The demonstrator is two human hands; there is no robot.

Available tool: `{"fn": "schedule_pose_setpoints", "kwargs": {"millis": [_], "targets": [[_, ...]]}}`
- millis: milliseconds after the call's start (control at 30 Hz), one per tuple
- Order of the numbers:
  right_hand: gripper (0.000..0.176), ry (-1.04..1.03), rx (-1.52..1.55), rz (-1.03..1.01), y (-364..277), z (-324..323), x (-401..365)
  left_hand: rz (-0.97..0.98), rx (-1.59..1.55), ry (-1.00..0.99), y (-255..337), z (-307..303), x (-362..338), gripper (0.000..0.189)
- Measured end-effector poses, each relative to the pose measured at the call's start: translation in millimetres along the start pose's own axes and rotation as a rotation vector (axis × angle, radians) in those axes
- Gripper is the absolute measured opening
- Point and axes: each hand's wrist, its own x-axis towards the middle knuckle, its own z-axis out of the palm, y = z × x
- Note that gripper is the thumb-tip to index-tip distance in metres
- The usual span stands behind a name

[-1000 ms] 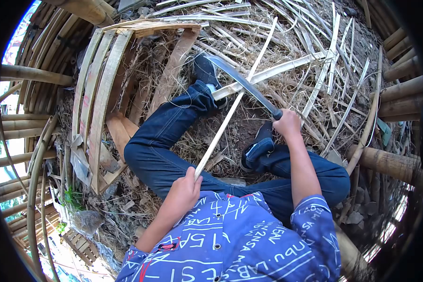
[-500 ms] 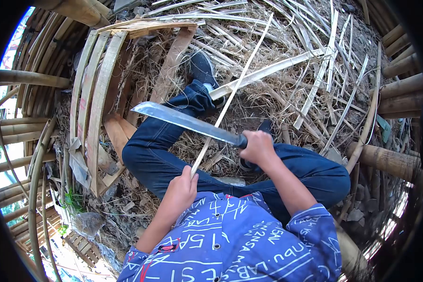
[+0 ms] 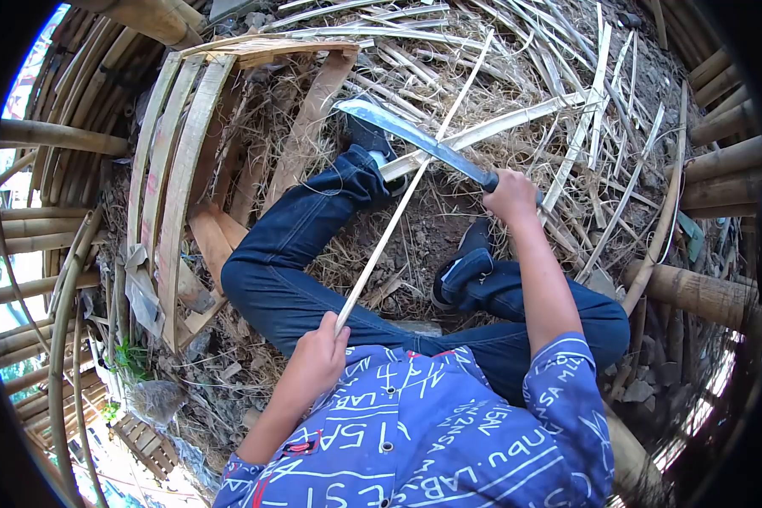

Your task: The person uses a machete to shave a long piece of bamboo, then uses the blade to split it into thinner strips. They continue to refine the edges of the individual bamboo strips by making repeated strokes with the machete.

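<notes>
My left hand [image 3: 317, 360] is closed round the near end of a long, thin bamboo strip [image 3: 383, 245], close to my shirt. The strip slants away from me to the upper right. In my right hand [image 3: 513, 196] is the dark handle of a machete [image 3: 419, 144], its broad blade pointing to the upper left. The blade crosses the strip in this view, near a wider split bamboo slat [image 3: 516, 121]. That slat lies on the ground, with one end by my shoe [image 3: 368, 135].
A slatted wooden crate [image 3: 182, 186] stands at the left beside my bent leg. Split strips [image 3: 559, 51] and fibrous shavings [image 3: 483, 199] litter the ground ahead. Bamboo poles [image 3: 694, 292] line the right side, and a bamboo pole wall [image 3: 51, 229] rises at the left.
The machete in my right hand has moved forward and to the right, out along the strip. My left hand has shifted slightly nearer my body, still holding the strip.
</notes>
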Motion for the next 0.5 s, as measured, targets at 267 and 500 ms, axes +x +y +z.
{"fn": "schedule_pose_setpoints", "kwargs": {"millis": [267,500], "targets": [[0.026,-0.135,0.093,-0.165,-23,-15,-48,-0.007,0.005,-0.009,-5,-3,8,0.019],[0.04,-0.1,0.135,0.379,23,-10,24,-0.05,-0.01,-0.076,-4,-9,-29,0.019]]}}
